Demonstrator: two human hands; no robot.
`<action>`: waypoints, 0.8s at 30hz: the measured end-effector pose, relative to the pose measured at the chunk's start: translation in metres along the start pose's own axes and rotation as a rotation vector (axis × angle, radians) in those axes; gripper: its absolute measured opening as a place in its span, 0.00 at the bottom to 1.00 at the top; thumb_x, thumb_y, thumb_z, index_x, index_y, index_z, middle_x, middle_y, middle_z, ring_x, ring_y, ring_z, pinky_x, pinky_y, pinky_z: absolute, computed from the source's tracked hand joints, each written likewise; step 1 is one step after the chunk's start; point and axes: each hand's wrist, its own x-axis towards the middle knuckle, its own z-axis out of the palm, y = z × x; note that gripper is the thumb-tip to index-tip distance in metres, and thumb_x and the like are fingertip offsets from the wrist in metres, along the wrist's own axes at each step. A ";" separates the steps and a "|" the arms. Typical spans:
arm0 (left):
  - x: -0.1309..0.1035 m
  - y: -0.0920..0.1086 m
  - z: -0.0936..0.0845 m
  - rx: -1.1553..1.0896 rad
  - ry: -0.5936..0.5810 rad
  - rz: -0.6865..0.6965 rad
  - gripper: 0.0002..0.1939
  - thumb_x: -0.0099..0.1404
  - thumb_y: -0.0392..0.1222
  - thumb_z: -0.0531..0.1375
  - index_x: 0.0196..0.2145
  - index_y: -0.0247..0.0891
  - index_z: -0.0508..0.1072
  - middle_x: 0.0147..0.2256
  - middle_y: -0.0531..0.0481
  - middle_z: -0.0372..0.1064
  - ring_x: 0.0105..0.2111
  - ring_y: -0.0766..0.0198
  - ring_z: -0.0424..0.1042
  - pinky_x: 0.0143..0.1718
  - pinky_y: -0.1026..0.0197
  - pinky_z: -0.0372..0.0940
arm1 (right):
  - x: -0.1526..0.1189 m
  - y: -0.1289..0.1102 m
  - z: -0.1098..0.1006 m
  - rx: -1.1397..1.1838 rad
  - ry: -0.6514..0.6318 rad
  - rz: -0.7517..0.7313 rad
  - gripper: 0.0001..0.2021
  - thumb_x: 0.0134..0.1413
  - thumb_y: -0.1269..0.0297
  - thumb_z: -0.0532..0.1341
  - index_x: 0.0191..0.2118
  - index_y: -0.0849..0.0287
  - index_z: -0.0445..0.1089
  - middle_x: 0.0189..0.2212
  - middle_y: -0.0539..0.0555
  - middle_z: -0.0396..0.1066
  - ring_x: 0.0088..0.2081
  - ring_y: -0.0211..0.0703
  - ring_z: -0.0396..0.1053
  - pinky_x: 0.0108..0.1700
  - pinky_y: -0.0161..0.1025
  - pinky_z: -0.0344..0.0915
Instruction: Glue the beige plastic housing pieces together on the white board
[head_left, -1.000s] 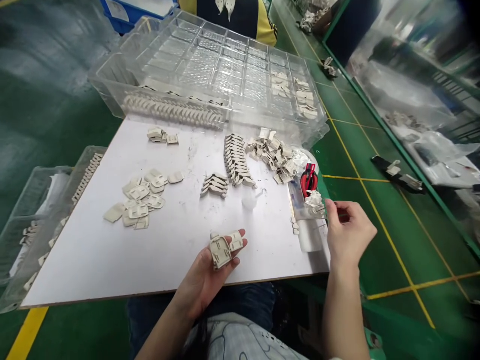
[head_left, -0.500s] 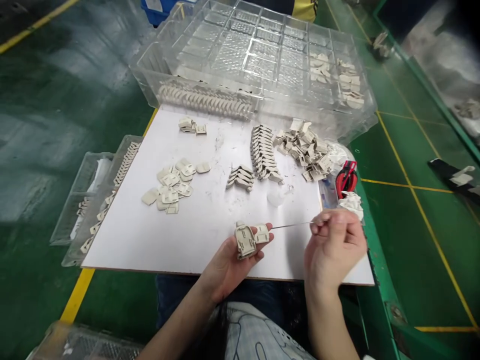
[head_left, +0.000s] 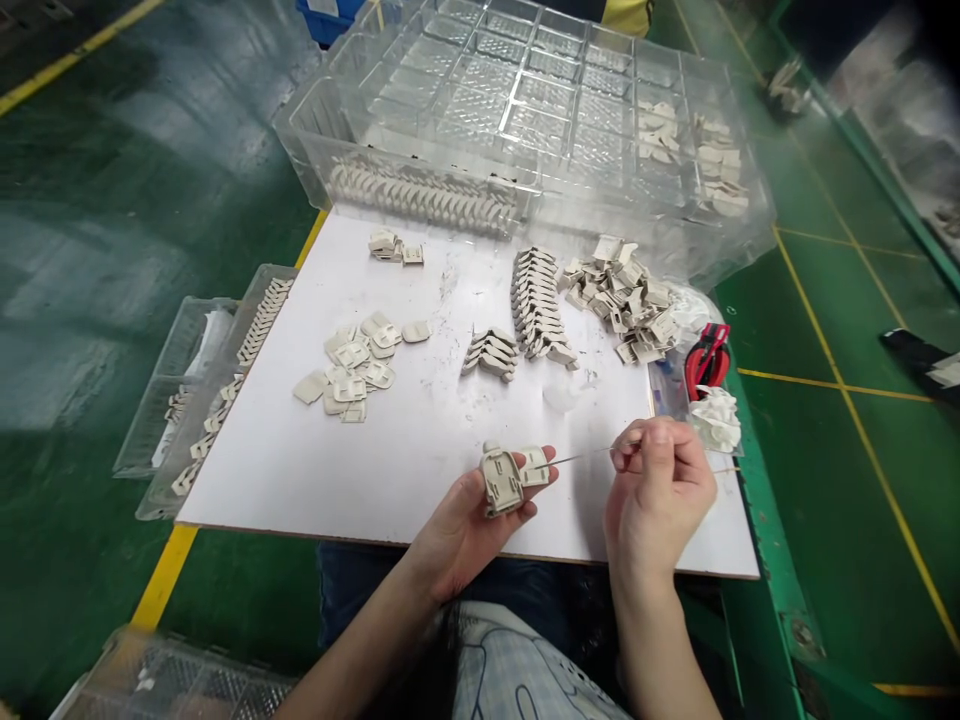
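Note:
My left hand (head_left: 469,525) is closed around a beige molded plastic part (head_left: 502,482) with a recessed face and slots. A second, flatter beige piece (head_left: 535,468) lies on the fingers of the same hand, right beside the first. My right hand (head_left: 660,495) pinches a thin metal rod (head_left: 581,457), needle-like, whose far end lies over the flatter piece; whether it touches cannot be made out. Farther off on the white board (head_left: 390,470) are a loose pile of flat beige pieces (head_left: 349,370) and two neat rows of angled parts (head_left: 536,300), (head_left: 489,352).
A jumbled heap of beige parts (head_left: 626,300) lies at the board's right. Behind stand clear compartment trays (head_left: 457,110), partly filled. Near the right edge are a red-and-black tool (head_left: 707,360) and crumpled white material (head_left: 715,418). More clear trays (head_left: 161,430) sit at left.
The rod in my right hand has shifted left, its tip now over the flatter piece rather than at its edge. The whole view has moved slightly. My left hand keeps its hold.

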 end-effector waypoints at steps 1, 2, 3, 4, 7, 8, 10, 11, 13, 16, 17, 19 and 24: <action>0.000 0.000 0.000 0.000 -0.002 -0.001 0.18 0.60 0.56 0.69 0.42 0.41 0.84 0.53 0.45 0.77 0.53 0.58 0.76 0.45 0.67 0.66 | -0.001 0.000 0.000 0.004 -0.016 0.000 0.15 0.59 0.59 0.66 0.26 0.59 0.66 0.23 0.45 0.61 0.24 0.32 0.59 0.25 0.33 0.54; 0.000 0.000 0.000 0.002 -0.004 -0.002 0.18 0.59 0.56 0.69 0.42 0.41 0.84 0.53 0.45 0.77 0.53 0.58 0.76 0.45 0.67 0.66 | -0.002 0.000 0.000 0.001 -0.032 -0.003 0.15 0.59 0.59 0.66 0.26 0.59 0.66 0.23 0.45 0.61 0.24 0.32 0.59 0.25 0.33 0.54; 0.000 0.000 0.000 0.004 -0.004 -0.002 0.18 0.60 0.56 0.69 0.42 0.41 0.84 0.54 0.45 0.77 0.53 0.58 0.76 0.45 0.67 0.66 | -0.003 0.000 -0.001 -0.007 -0.043 -0.005 0.15 0.60 0.59 0.66 0.26 0.59 0.67 0.23 0.45 0.61 0.24 0.32 0.59 0.25 0.33 0.54; 0.000 0.000 0.000 0.004 -0.005 -0.002 0.19 0.60 0.56 0.69 0.42 0.41 0.84 0.54 0.45 0.77 0.53 0.58 0.76 0.45 0.67 0.67 | -0.003 0.000 -0.001 -0.014 -0.049 -0.005 0.15 0.60 0.59 0.66 0.26 0.59 0.67 0.23 0.45 0.62 0.24 0.32 0.59 0.25 0.33 0.55; 0.000 0.000 0.000 0.005 -0.017 0.001 0.18 0.60 0.55 0.69 0.42 0.41 0.83 0.54 0.46 0.77 0.53 0.59 0.76 0.45 0.67 0.67 | -0.003 0.000 -0.004 -0.009 -0.021 0.006 0.15 0.59 0.59 0.67 0.26 0.59 0.67 0.22 0.45 0.62 0.24 0.32 0.59 0.25 0.32 0.55; 0.000 0.000 0.000 0.004 -0.024 0.002 0.18 0.60 0.55 0.69 0.43 0.41 0.83 0.54 0.46 0.77 0.53 0.59 0.76 0.45 0.67 0.67 | -0.003 0.000 -0.005 0.000 -0.003 0.013 0.15 0.58 0.58 0.67 0.26 0.59 0.67 0.22 0.45 0.62 0.24 0.32 0.59 0.25 0.32 0.55; 0.001 0.000 0.000 0.002 -0.036 0.004 0.18 0.60 0.55 0.69 0.43 0.41 0.83 0.54 0.45 0.77 0.53 0.59 0.76 0.45 0.67 0.67 | -0.001 0.001 -0.007 0.012 0.030 0.024 0.15 0.57 0.58 0.68 0.26 0.59 0.67 0.22 0.45 0.62 0.24 0.32 0.59 0.25 0.32 0.55; 0.001 0.000 0.000 0.001 -0.039 0.005 0.18 0.61 0.55 0.69 0.43 0.41 0.83 0.54 0.45 0.77 0.53 0.59 0.76 0.45 0.67 0.67 | -0.001 0.002 -0.009 0.011 0.041 0.029 0.15 0.57 0.57 0.68 0.26 0.59 0.67 0.22 0.45 0.62 0.24 0.32 0.59 0.25 0.32 0.55; 0.000 0.000 -0.001 -0.001 -0.037 0.006 0.18 0.61 0.55 0.69 0.43 0.41 0.83 0.54 0.45 0.77 0.53 0.59 0.76 0.45 0.68 0.67 | 0.001 0.003 -0.012 -0.003 0.051 0.037 0.16 0.56 0.57 0.68 0.25 0.59 0.67 0.22 0.45 0.63 0.24 0.31 0.59 0.25 0.31 0.55; -0.001 0.000 -0.002 0.004 -0.029 -0.002 0.18 0.60 0.55 0.69 0.43 0.42 0.83 0.55 0.44 0.76 0.54 0.58 0.75 0.46 0.67 0.67 | 0.003 0.001 -0.015 0.001 0.065 0.039 0.16 0.55 0.57 0.69 0.25 0.60 0.67 0.22 0.45 0.63 0.24 0.31 0.59 0.25 0.31 0.55; -0.001 0.000 -0.002 0.008 -0.025 -0.004 0.18 0.60 0.55 0.69 0.43 0.42 0.83 0.56 0.44 0.76 0.55 0.57 0.75 0.46 0.67 0.67 | 0.004 0.000 -0.016 0.012 0.076 0.033 0.16 0.55 0.57 0.69 0.25 0.60 0.66 0.22 0.45 0.62 0.24 0.31 0.59 0.24 0.31 0.55; -0.001 -0.001 -0.003 0.013 -0.018 -0.004 0.18 0.60 0.56 0.69 0.43 0.42 0.83 0.56 0.43 0.75 0.55 0.56 0.74 0.46 0.67 0.67 | 0.006 -0.002 -0.017 0.035 0.100 0.012 0.16 0.55 0.58 0.69 0.25 0.60 0.66 0.22 0.45 0.62 0.23 0.31 0.58 0.24 0.31 0.54; 0.001 -0.002 -0.003 0.011 -0.021 -0.004 0.18 0.60 0.55 0.69 0.43 0.42 0.84 0.56 0.43 0.75 0.55 0.56 0.75 0.45 0.67 0.67 | 0.004 0.000 -0.014 0.009 0.055 0.005 0.15 0.56 0.58 0.68 0.25 0.60 0.67 0.22 0.45 0.63 0.23 0.31 0.59 0.24 0.31 0.55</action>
